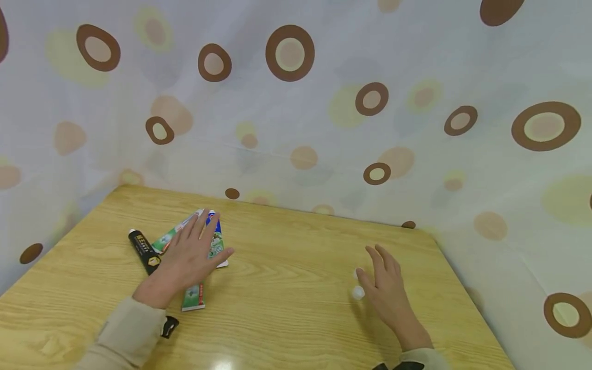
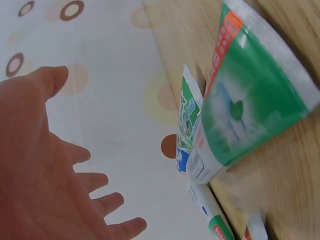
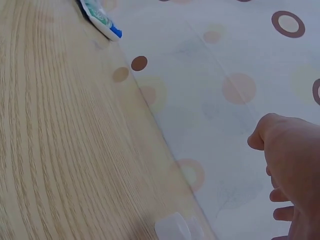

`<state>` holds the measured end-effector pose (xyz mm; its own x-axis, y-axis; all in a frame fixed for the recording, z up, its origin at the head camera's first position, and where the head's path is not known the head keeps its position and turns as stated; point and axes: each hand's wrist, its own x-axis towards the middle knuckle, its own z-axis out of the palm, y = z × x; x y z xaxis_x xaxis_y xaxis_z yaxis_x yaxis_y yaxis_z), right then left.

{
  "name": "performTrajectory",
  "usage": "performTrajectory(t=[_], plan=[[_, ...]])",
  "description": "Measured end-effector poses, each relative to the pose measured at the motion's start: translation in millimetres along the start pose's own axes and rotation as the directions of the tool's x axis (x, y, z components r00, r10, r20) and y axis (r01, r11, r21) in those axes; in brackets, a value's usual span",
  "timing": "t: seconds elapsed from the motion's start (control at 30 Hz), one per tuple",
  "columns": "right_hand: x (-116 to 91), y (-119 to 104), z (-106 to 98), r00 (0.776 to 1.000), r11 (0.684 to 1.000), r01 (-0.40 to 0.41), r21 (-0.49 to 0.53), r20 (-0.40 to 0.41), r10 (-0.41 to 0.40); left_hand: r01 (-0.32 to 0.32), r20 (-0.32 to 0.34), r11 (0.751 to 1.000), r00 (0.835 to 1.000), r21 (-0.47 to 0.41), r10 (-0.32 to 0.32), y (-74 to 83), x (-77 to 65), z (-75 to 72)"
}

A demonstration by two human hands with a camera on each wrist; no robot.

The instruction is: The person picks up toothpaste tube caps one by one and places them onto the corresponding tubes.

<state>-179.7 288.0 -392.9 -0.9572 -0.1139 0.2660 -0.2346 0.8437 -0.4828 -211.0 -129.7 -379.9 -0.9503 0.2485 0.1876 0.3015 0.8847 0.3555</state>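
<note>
My left hand (image 1: 187,259) is spread out above several toothpaste tubes on the left of the table, holding nothing. Partly covered by it are a black tube (image 1: 144,251), a green and white tube (image 1: 167,237), a blue and green tube (image 1: 216,245) and another green tube (image 1: 192,297). In the left wrist view, the nearest green tube (image 2: 250,100) lies to one side of the extended fingers. On the right, my right hand (image 1: 388,293) has its fingers loosely extended beside a small white cap (image 1: 358,293). A second small white piece (image 1: 355,273) shows behind its thumb.
The wood-grain table (image 1: 277,318) meets a pale sheet (image 1: 296,133) with brown rings, hanging at the back and sides. A dark band (image 1: 169,327) sits at the left cuff.
</note>
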Motion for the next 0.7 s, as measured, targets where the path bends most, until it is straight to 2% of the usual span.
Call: performTrajectory(t=[0.2, 0.37, 0.53, 0.7], plan=[[-3, 7, -3, 0.999, 0.996, -0.051, 0.069, -0.014, 0.052, 0.016, 0.003, 0.999, 1.000, -0.041, -0.016, 3.6, 8.9, 5.9], [-6, 16, -17, 0.996, 0.993, -0.075, 0.096, -0.045, 0.080, 0.056, 0.008, 0.994, 0.998, -0.092, -0.056, 8.7, 18.1, 11.2], [-8, 27, -26, 0.993, 0.990, -0.105, 0.091, -0.050, 0.110, 0.132, 0.061, 0.978, 0.990, -0.163, -0.124, 11.7, 26.9, 13.6], [-10, 33, -21, 0.986, 0.983, -0.167, 0.077, 0.008, 0.167, 0.183, 0.133, 0.974, 0.977, -0.132, -0.166, 15.1, 35.4, 18.2]])
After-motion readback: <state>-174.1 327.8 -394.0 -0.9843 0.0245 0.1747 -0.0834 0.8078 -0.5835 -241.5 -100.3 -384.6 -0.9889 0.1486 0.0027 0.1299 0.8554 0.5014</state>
